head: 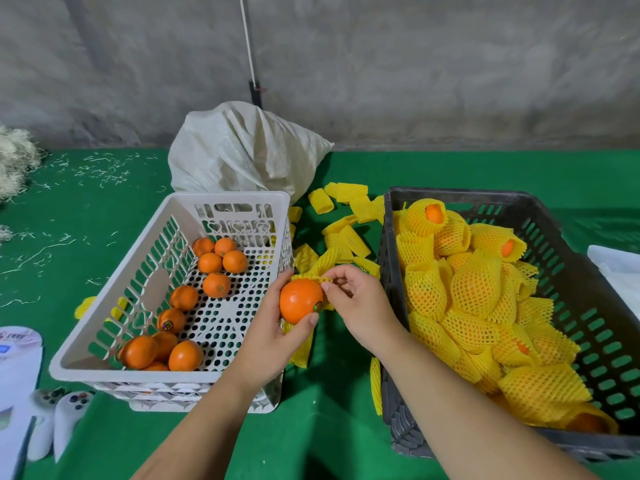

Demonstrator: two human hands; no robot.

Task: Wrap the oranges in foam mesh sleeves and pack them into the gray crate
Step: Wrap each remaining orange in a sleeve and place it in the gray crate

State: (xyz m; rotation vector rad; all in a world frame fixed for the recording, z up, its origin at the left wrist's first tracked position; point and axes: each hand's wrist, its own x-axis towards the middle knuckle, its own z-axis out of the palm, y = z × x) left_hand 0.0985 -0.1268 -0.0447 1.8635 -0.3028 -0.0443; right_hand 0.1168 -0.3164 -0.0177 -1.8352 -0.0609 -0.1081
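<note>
Left hand (273, 327) grips 1 bare orange (300, 301) between white basket (104, 327) and gray crate (571, 258), right hand (360, 306) just beside it pinching the yellow foam mesh sleeve (313, 271) at the orange's top edge.

This looked like a small fruit-packing workroom rather than a home kitchen: a bare, rough concrete wall (415, 71) rose behind a work table covered in green cloth (69, 209). On it stood a white perforated plastic crate (104, 327) of loose oranges (187, 355) toward the left edge and a gray slatted crate (568, 271) on the right, heaped with oranges in yellow foam mesh sleeves (478, 289), with spare sleeves (346, 237) scattered between the two. A woven white sack (242, 150) slumped at the table's far edge, and pale shredded packing straw (14, 161) lay piled at the far left corner.
</note>
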